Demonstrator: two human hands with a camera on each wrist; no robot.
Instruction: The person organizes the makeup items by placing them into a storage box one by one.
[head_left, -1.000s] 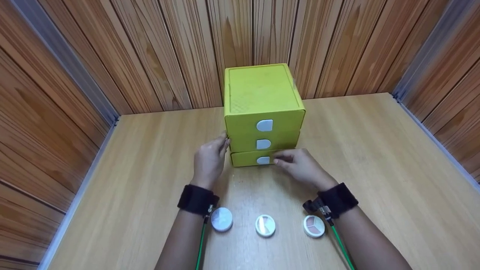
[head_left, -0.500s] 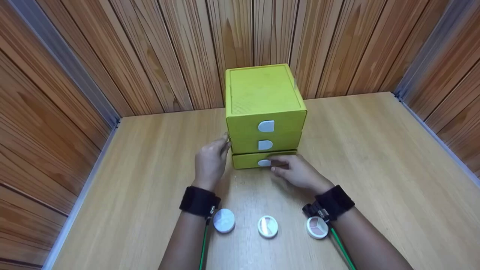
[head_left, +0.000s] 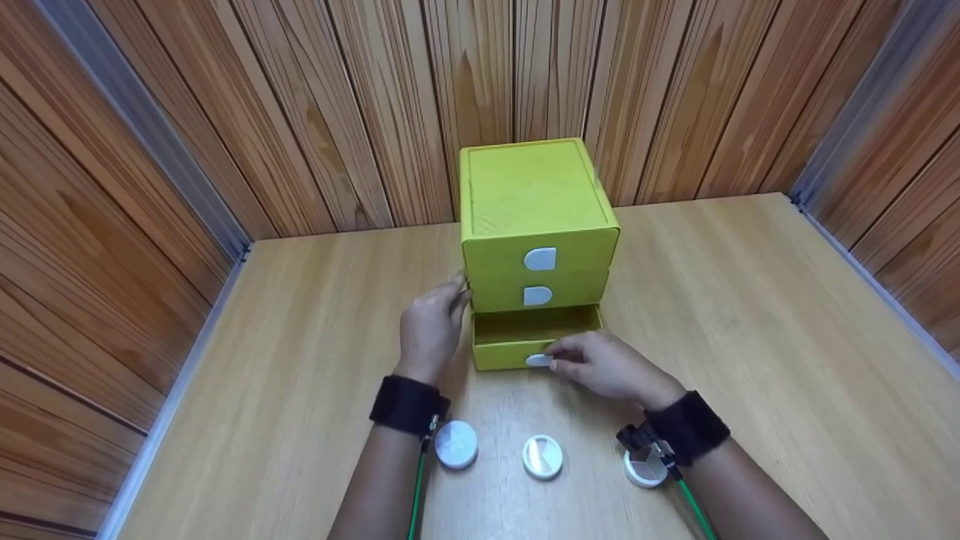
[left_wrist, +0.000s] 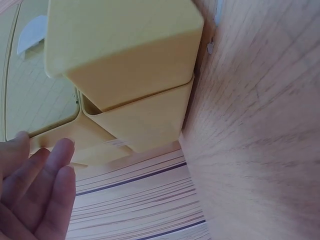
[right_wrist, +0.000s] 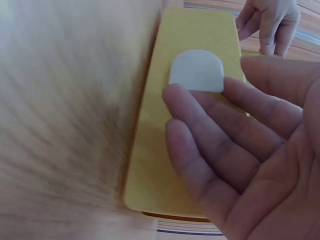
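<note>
A yellow drawer cabinet (head_left: 540, 187) stands near the back wall, with white tabs on its three drawer fronts. Its bottom drawer (head_left: 499, 356) is pulled out, showing a bare floor inside. My right hand (head_left: 604, 364) holds that drawer's white handle (right_wrist: 197, 72), fingertips at the handle's edge in the right wrist view. At the cabinet's left side, level with the middle drawer, my left hand (head_left: 435, 326) grips the front edge. The left wrist view shows its fingers (left_wrist: 60, 155) bent close against the side wall.
Three small round containers lie in front: a white-lidded one (head_left: 456, 445) by the left wrist, one with a clear divided top (head_left: 542, 457) in the middle, and another (head_left: 645, 472) partly hidden under the right wrist strap. Wooden panel walls (head_left: 397, 112) enclose the table (head_left: 330, 300).
My right hand has drawn the bottom drawer from nearly closed to well out, toward me. My left hand stays at the cabinet's side. The head view has shifted slightly.
</note>
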